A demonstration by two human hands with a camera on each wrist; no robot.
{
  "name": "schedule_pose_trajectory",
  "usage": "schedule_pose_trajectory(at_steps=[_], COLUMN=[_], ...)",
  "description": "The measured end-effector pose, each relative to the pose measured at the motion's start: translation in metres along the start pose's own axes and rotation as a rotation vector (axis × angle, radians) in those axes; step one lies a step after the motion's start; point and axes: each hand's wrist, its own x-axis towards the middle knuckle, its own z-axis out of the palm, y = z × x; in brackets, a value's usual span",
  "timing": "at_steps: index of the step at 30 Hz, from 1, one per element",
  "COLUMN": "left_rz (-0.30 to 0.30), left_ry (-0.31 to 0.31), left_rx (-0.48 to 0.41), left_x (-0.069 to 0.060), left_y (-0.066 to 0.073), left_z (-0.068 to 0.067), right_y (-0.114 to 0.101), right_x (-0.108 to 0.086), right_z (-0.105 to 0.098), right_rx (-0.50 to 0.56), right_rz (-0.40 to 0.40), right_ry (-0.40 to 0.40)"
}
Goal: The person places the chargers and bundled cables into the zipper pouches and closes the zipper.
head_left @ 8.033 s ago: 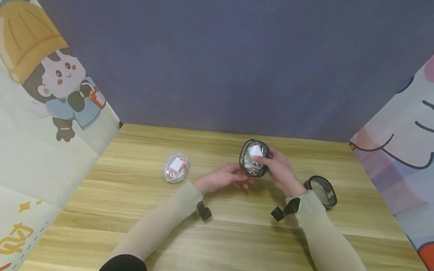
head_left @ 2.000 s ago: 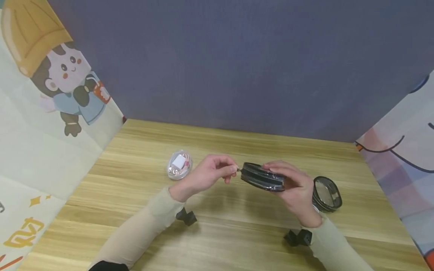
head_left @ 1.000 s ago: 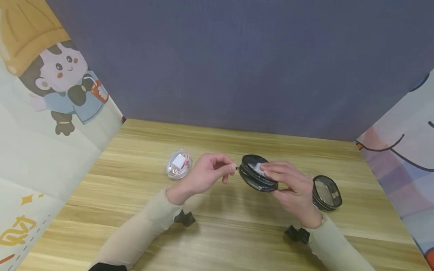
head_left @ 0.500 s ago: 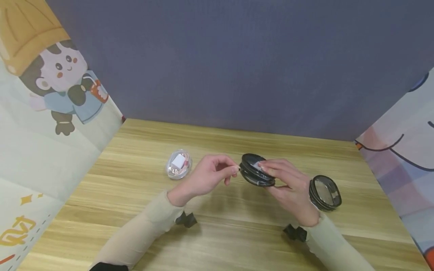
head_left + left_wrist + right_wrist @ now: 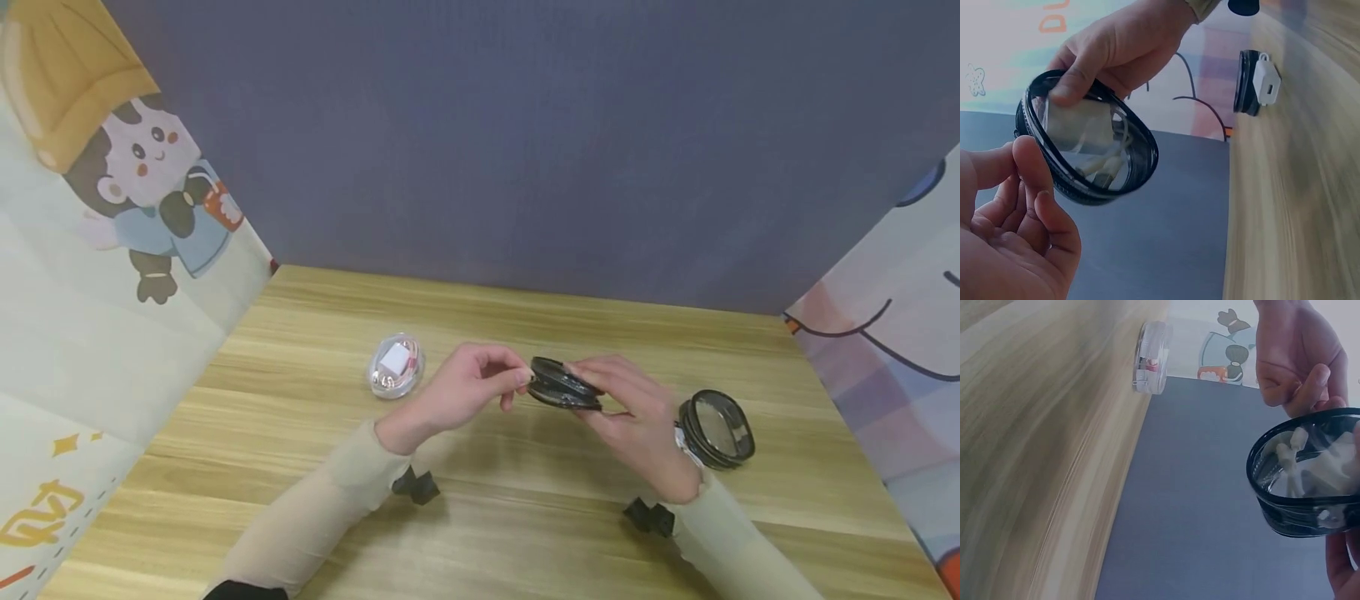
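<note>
A small clear zip pouch [image 5: 561, 392] with black edging is held above the table, zipped side toward the head camera. Through its window in the left wrist view, a white charger [image 5: 1079, 127] and a pale cable [image 5: 1115, 164] show inside. My right hand [image 5: 633, 417] grips the pouch by its right end, thumb below and fingers on top. At the opposite end, my left hand [image 5: 465, 392] pinches something small at the edge, apparently the zipper pull, between thumb and forefinger. Its fingertips mostly hide the pull. How far the zip is closed cannot be told.
Left on the table lies a clear oval case [image 5: 396, 367] with a white charger and pinkish cable. At right stands another black-edged pouch [image 5: 720, 429], with a white charger [image 5: 1266, 81] beside it. A dark blue panel [image 5: 525, 150] rises behind the wooden table [image 5: 510, 542].
Eight seconds ago the pouch's window faced up, left hand beneath. Since then it has turned edge-on and the left hand has pinched its end. Lately the right hand has shifted slightly left, tilting it.
</note>
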Motion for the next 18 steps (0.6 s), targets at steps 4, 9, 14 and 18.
schedule_pose_trajectory(at_steps=[4, 9, 14, 18], left_rz=[-0.011, -0.022, -0.031, -0.027], left_ry=[-0.009, -0.021, -0.03, -0.035], left_rx=[-0.015, -0.028, -0.011, 0.015], left_x=[0.0, 0.0, -0.002, -0.003], left_y=[-0.002, -0.002, 0.001, 0.004], left_z=[0.001, 0.002, 0.002, 0.003], right_y=[-0.002, -0.005, -0.007, -0.009], right_x=[-0.001, 0.003, 0.009, 0.01], right_z=[-0.001, 0.0, 0.001, 0.002], right_rx=[0.023, 0.079, 0.088, 0.061], right_rz=[0.006, -0.047, -0.123, -0.149], right_ry=[0.001, 0.032, 0.074, 0.083])
